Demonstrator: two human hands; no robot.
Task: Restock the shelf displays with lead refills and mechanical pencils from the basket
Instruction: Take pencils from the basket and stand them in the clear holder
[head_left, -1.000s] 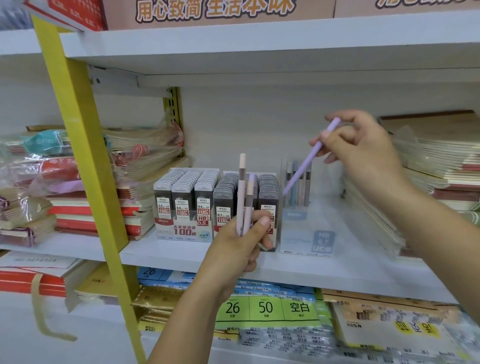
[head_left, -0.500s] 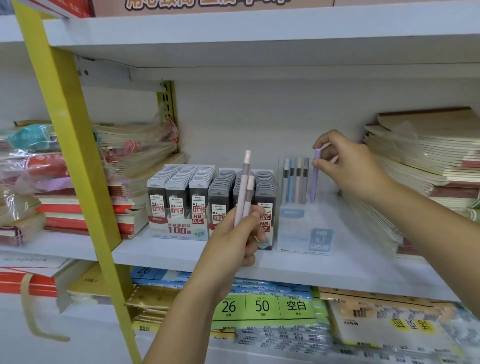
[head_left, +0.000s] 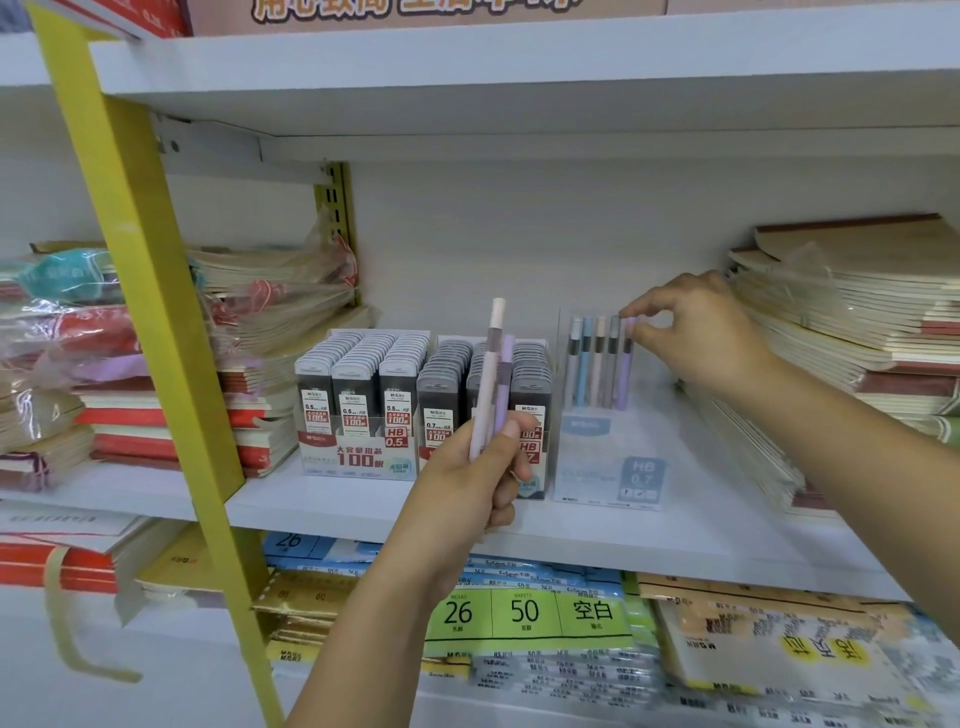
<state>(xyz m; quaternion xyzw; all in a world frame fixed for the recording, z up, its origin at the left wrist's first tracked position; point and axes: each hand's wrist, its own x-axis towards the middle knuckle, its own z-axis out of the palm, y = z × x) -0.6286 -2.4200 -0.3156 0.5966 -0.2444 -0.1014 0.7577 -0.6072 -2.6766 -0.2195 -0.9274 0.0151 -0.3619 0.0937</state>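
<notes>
My left hand (head_left: 470, 480) grips two mechanical pencils (head_left: 491, 374) upright, one pink and one lilac, in front of the lead refill display boxes (head_left: 363, 395). A clear pencil display stand (head_left: 608, 457) sits to the right of the refills, with several pastel pencils standing in its back row. My right hand (head_left: 696, 338) reaches over that stand, its thumb and forefinger pinching the top of the lilac pencil (head_left: 623, 374) at the right end of the row. The basket is out of view.
A yellow shelf upright (head_left: 150, 322) slants down the left. Stacks of wrapped notebooks (head_left: 270, 312) lie left of the refills and more notebooks (head_left: 852, 322) are piled at the right. Packs of paper (head_left: 524, 613) fill the shelf below.
My right hand carried the lilac pencil down from mid-air and stood it in the display stand's row. My left hand stayed put with its two pencils.
</notes>
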